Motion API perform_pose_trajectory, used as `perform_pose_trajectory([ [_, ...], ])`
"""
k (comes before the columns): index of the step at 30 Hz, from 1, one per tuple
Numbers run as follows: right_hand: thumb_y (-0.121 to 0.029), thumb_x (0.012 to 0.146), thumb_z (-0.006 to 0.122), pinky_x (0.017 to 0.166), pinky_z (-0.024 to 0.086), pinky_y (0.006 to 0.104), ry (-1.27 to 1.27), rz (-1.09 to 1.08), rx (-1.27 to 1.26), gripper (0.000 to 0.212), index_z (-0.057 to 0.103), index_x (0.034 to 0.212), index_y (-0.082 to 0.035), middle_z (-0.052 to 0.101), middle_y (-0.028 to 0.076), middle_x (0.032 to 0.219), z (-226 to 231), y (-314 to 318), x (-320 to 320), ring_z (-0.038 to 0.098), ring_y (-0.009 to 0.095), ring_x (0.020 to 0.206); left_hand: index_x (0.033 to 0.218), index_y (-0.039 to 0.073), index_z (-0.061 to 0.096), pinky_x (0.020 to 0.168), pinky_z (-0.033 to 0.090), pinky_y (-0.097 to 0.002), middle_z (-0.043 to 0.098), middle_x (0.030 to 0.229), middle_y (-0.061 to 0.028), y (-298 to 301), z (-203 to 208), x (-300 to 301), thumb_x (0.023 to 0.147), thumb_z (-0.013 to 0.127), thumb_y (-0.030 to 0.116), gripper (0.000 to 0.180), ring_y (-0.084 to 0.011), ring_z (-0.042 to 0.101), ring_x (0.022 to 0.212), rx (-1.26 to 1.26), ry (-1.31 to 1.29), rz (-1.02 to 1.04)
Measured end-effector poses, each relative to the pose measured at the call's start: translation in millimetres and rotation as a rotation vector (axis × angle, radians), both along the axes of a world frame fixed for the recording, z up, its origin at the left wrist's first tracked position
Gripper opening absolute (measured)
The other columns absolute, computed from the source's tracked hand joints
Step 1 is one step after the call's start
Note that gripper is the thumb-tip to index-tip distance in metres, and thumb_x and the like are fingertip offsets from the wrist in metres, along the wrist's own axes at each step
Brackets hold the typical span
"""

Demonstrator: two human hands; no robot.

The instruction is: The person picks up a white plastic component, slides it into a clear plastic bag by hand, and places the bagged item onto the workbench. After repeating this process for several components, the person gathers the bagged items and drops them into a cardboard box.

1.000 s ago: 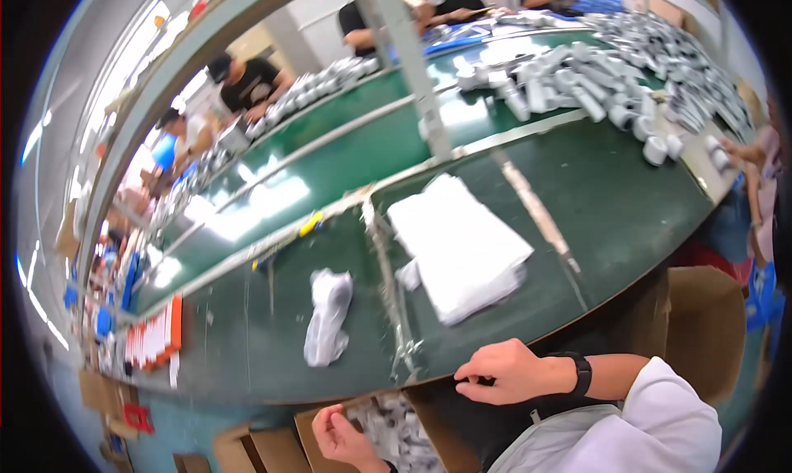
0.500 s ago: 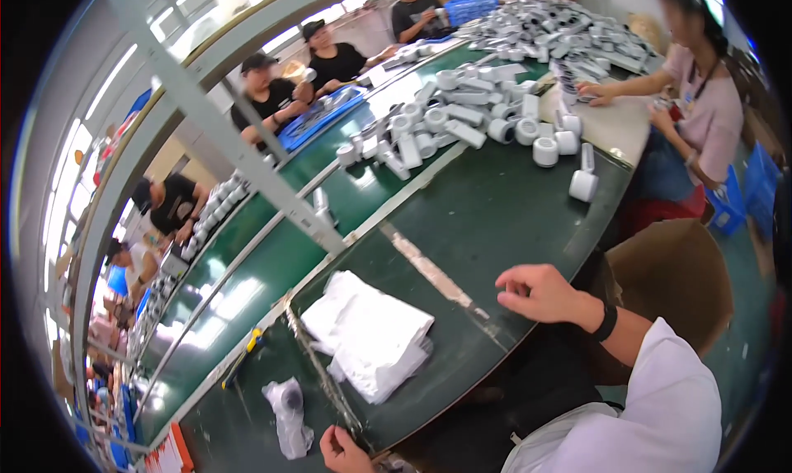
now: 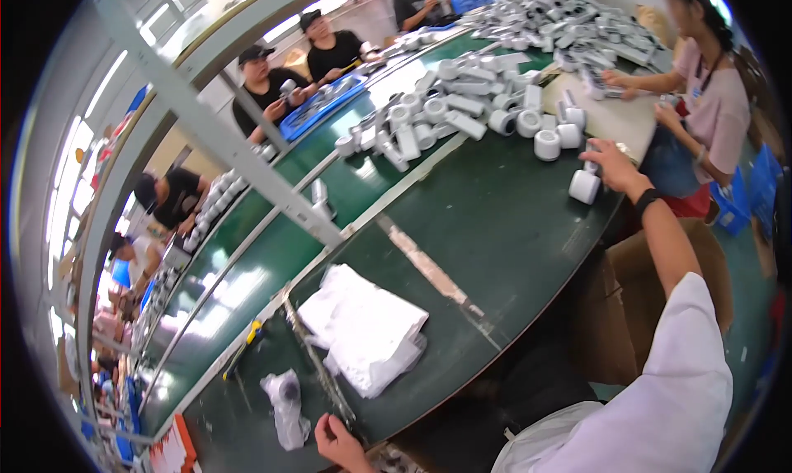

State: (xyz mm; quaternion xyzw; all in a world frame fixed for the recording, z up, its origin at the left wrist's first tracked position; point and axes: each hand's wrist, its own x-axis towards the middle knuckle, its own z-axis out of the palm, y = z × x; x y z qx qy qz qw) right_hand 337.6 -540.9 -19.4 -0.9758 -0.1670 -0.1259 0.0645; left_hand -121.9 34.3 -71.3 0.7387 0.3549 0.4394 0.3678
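My right hand (image 3: 612,167) reaches out to the right side of the dark green table, its fingers closed round the flat arm of a white round-headed housing (image 3: 584,186). The housing's round head rests on the table. Down at the near edge, my left hand (image 3: 340,445) has its fingers loosely curled, with nothing visible in them. Just left of it lies a similar-looking part wrapped in clear plastic (image 3: 287,409). A stack of white plastic bags (image 3: 361,324) lies flat between my two arms, apart from both hands.
A large heap of white housings (image 3: 462,101) covers the far table. A yellow-handled tool (image 3: 252,334) and an orange-edged box (image 3: 173,446) lie at left. A metal post (image 3: 223,134) rises at the table's divider. An open carton (image 3: 652,300) stands at right; several co-workers (image 3: 705,101) sit around.
My right hand has moved from above the near table edge out to the far right and taken hold of the housing's arm. My left hand has barely moved.
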Motion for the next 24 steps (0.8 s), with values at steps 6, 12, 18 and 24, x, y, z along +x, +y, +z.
perform_pose_trajectory([
  [6, 0.0, 0.061, 0.077, 0.108, 0.037, 0.0436, -0.099, 0.216, 0.078, 0.032, 0.065, 0.089, -0.012, 0.059, 0.012, 0.124, 37.8, 48.4, -43.2, 0.05, 0.038, 0.121, 0.096, 0.0, 0.066, 0.073, 0.05, -0.0306, 0.067, 0.092, -0.0089, -43.9, 64.3, 22.2, 0.08, 0.07, 0.002, 0.016, -0.0194, 0.063, 0.082, 0.12, 0.086, -0.199],
  [12, -0.01, 0.076, 0.078, 0.067, 0.051, 0.0341, 0.373, 0.464, 0.603, 0.032, 0.059, 0.102, -0.005, 0.064, 0.008, 0.088, 62.5, 158.6, -139.4, 0.063, 0.017, 0.076, 0.092, 0.004, 0.07, 0.077, 0.048, -0.0379, 0.066, 0.093, -0.0123, -68.8, 90.9, 83.6, 0.073, 0.078, 0.012, 0.022, -0.0312, 0.06, 0.089, 0.646, 0.346, -0.514],
  [18, -0.011, 0.086, 0.071, 0.056, 0.048, 0.0255, 1.063, 0.531, 1.35, 0.034, 0.053, 0.113, -0.002, 0.062, 0.004, 0.083, 20.6, 244.8, -221.6, 0.06, 0.009, 0.065, 0.087, 0.006, 0.07, 0.073, 0.047, -0.0391, 0.066, 0.088, -0.0093, -62.9, 79.0, 102.7, 0.074, 0.078, 0.015, 0.018, -0.0305, 0.059, 0.084, 0.653, 0.459, -0.526],
  [24, -0.011, 0.088, 0.07, 0.059, 0.048, 0.0269, 1.15, 0.511, 1.502, 0.029, 0.054, 0.11, -0.001, 0.062, 0.004, 0.084, 5.4, 297.0, -246.8, 0.061, 0.011, 0.066, 0.089, 0.004, 0.069, 0.074, 0.047, -0.0386, 0.066, 0.086, -0.0115, -55.4, 71.6, 103.8, 0.082, 0.072, 0.011, 0.01, -0.0307, 0.059, 0.084, 0.582, 0.347, -0.561],
])
